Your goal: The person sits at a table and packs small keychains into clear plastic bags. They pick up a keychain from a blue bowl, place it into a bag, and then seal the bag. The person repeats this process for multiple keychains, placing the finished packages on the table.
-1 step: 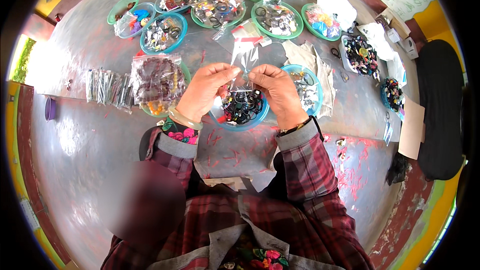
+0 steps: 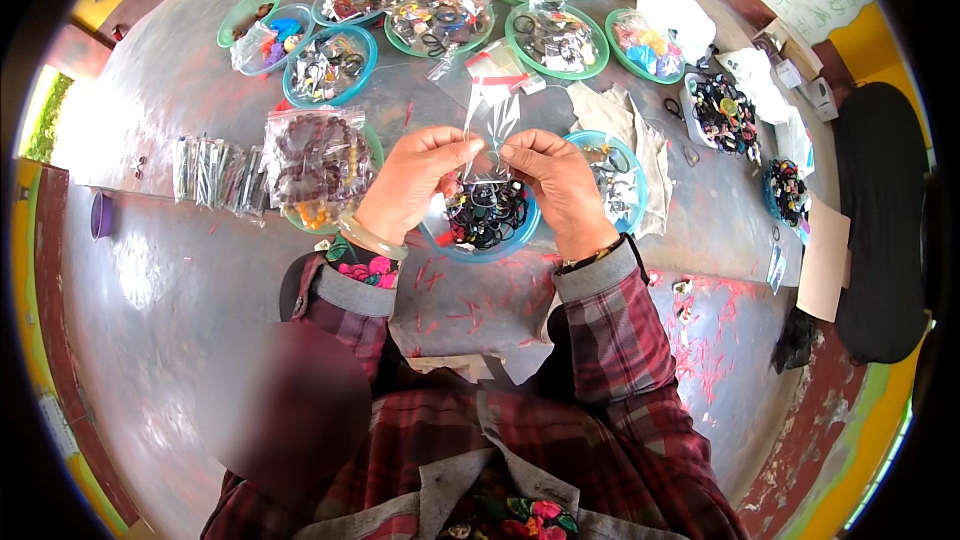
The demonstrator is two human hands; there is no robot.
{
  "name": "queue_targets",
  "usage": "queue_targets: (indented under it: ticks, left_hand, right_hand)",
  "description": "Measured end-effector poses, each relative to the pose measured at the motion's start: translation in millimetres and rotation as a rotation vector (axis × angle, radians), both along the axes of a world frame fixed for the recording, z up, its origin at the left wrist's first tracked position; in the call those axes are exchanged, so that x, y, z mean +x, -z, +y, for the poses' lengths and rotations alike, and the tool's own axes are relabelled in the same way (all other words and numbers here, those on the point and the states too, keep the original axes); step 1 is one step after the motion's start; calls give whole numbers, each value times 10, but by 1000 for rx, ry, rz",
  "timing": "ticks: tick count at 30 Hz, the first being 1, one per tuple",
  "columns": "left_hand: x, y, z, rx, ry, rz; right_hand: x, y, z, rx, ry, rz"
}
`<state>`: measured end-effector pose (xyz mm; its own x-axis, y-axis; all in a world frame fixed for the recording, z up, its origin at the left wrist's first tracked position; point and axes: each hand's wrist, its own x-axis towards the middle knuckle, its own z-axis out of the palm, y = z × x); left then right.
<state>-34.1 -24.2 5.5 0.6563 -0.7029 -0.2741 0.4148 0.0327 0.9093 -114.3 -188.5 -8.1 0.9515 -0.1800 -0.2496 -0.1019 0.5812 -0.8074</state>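
My left hand (image 2: 421, 176) is closed in a pinch on the left edge of a small clear plastic bag (image 2: 492, 118). Opposite it, my right hand (image 2: 563, 185) pinches the bag's right edge, fingertips close to the left ones. Whether anything lies inside the bag is hard to make out through the glare. Beneath both hands stands a blue bowl (image 2: 480, 256) with a tangle of black hair ties (image 2: 487, 214), some with small coloured pieces. Just beyond the bag lie more clear bags with red strips (image 2: 497, 65).
A bag of dark red bead strings (image 2: 318, 155) lies left, beside packets of thin sticks (image 2: 215, 175). To the right is a blue bowl of small packets (image 2: 638, 202) on a beige cloth (image 2: 655, 155). Several basins, including a green basin (image 2: 603, 65), stand farther back. A white tub (image 2: 693, 120) sits far right.
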Motion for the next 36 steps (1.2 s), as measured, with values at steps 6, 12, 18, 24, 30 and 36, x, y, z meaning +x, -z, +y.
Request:
queue_targets:
  ticks: [6,12,18,24,30,36]
  left_hand:
    - [16,44,26,40,-33,-94]
    - [18,38,24,44,-33,-70]
    - [7,45,7,-56,-40,21]
    - [29,89,50,-105,18,28]
    - [-3,-8,21,22,79,-112]
    - [-11,60,13,61,-26,-88]
  right_hand:
    - [-12,15,-40,-106,-93,53]
    - [-13,-11,-16,-158,-94,41]
    - [-2,6,-8,-141,-76,-34]
    - [1,3,1,-127,-138,-35]
    - [6,-31,11,-165,-129,17]
    - [29,10,59,-169,-80,9]
